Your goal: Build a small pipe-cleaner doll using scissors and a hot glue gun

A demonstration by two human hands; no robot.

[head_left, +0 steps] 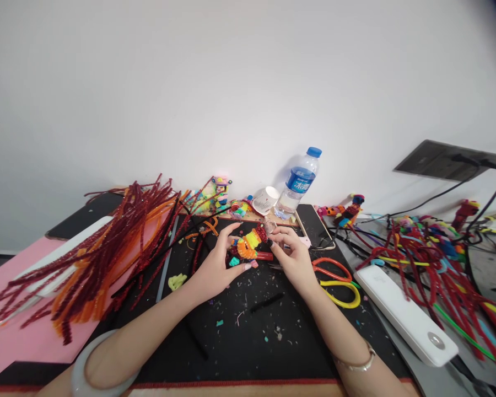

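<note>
A small pipe-cleaner figure (251, 241) in orange, yellow and dark red is held between my hands above the black mat (240, 342). My left hand (219, 267) grips its orange lower end, thumb below and fingers behind. At the dark red end, my right hand (291, 256) pinches with thumb and forefinger; the exact contact is partly hidden by the fingers. Beside my right wrist lie scissors with red and yellow handles (342, 294), and a second red-handled tool (333, 264) is close by. A pale yellow-green fuzzy piece (177, 282) lies left of my left hand.
Dark red and orange pipe cleaners (119, 248) pile up at left on a pink sheet (12, 336). A water bottle (300, 184), paper cup (266, 200) and phone (314, 225) stand or lie behind. At right are a white lamp-like device (405, 314) and more pipe cleaners (434, 270).
</note>
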